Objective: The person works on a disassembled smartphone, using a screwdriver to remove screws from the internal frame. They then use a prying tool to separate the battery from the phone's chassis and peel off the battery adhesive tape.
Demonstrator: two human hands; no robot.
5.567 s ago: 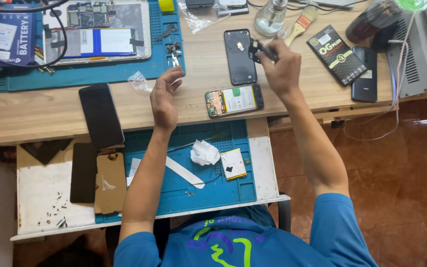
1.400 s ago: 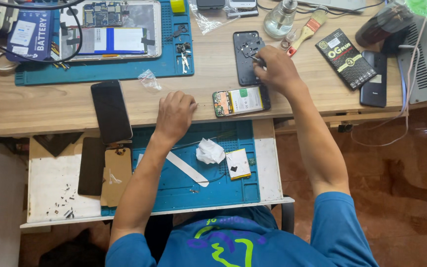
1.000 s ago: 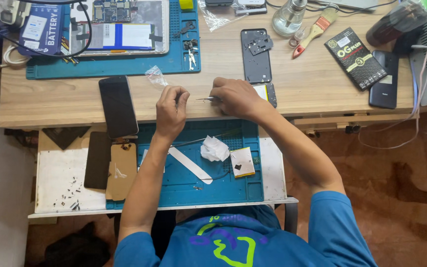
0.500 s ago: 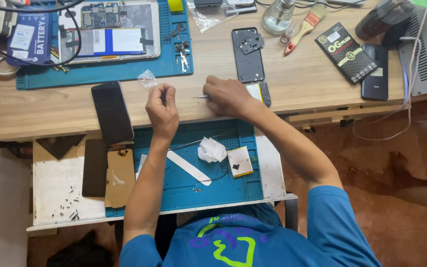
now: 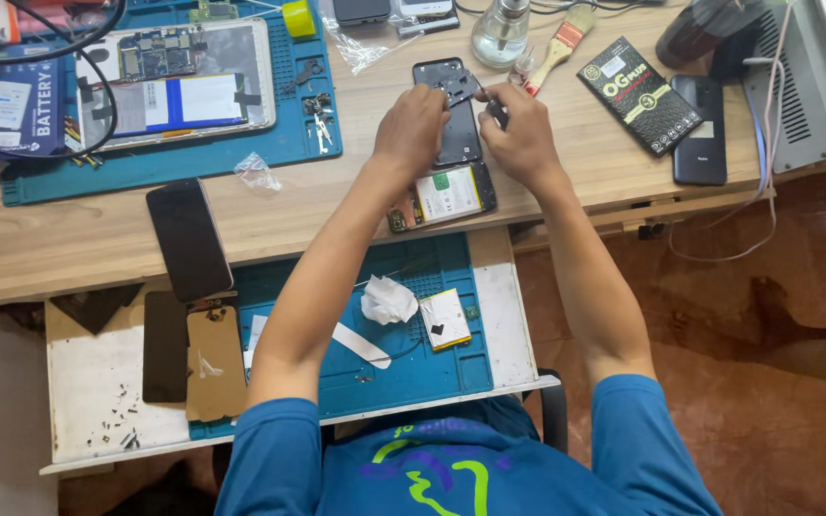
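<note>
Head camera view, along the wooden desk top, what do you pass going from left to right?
Blue battery box → opened tablet → left hand → right hand → black printed box → dark phone → grey machine.

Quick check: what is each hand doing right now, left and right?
Left hand: closed on a dark phone shell.
Right hand: closed around a small dark tool.

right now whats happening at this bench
A person is working on an opened black phone lying on the wooden desk. The left hand steadies its edge while the right hand holds a thin tool at its top end. A second opened phone lies just below their hands.
</note>
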